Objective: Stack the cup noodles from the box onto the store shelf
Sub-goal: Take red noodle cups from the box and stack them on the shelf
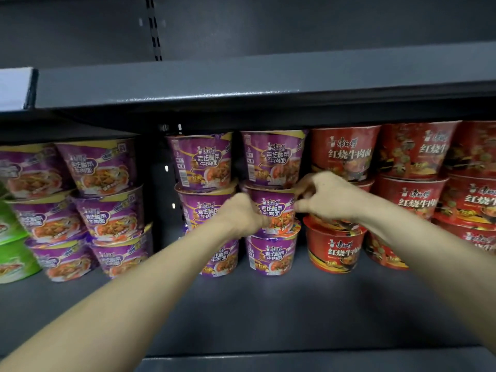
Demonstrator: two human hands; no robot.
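Three tiers of purple noodle cups [102,167] already stand in four stacks on the dark, matte metal shelf [268,312]. Much of the stocking looks done. The box is out of view, so how much is left cannot be told.

Just above centre, both hands hold the middle cup [277,208] of the purple stack nearest the red cups [346,154]. It sits on one cup with another on top, and seems to be getting straightened.
- **Left hand** [241,214]: at the cup's nine o'clock, fingers curled against its wall.
- **Right hand** [326,197]: at its three o'clock, bent fingers and thumb pinching the rim.

The cups are tapered tubs in glossy, crinkled film, with flat lids and jutting rims. Red cups fill three o'clock, and green cups [13,237] sit at nine o'clock.
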